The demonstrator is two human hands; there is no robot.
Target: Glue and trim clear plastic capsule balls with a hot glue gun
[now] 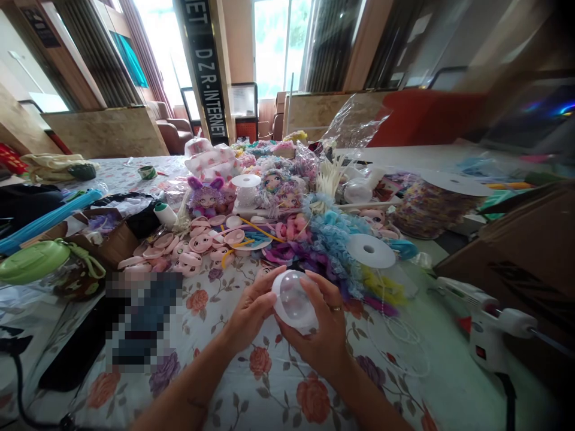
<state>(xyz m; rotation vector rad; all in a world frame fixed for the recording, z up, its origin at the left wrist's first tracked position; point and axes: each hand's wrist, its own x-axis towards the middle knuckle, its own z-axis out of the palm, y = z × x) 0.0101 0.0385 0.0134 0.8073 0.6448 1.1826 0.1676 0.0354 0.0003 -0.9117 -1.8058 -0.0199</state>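
Nearest: two bare forearms reach in from the lower edge over a white flowered tablecloth [233, 389]. Both hands are part-closed round one round plastic piece [294, 299], whitish at the rim and see-through in the middle (cup or half-ball, cannot tell which). It is held tilted, in front of the heap, near the centre of the view. Left hand [251, 308]: narrow curve, thumb against the near side of the rim, fingers along the upper left. Right hand [323, 326]: a wider curve, fingers bent over the right side, thumb underneath; a ring on one finger.

Right of the hands, a white glue gun [487, 335] with a dark cord, beside a brown cardboard box [516, 245]. Left, a long black object [81, 347] next to a pixelated patch; a jar with a green lid [33, 262] just beyond.

Past the hands: pink doll faces [187, 263] in a loose pile, blue ruffled trim [332, 239], a white spool [371, 251] lying against it. Behind these, a purple-eared doll [204, 197] (more dolls alongside).

Farther off: a brown armchair [173, 129], a lettered pillar [209, 72], a bright window [281, 48].
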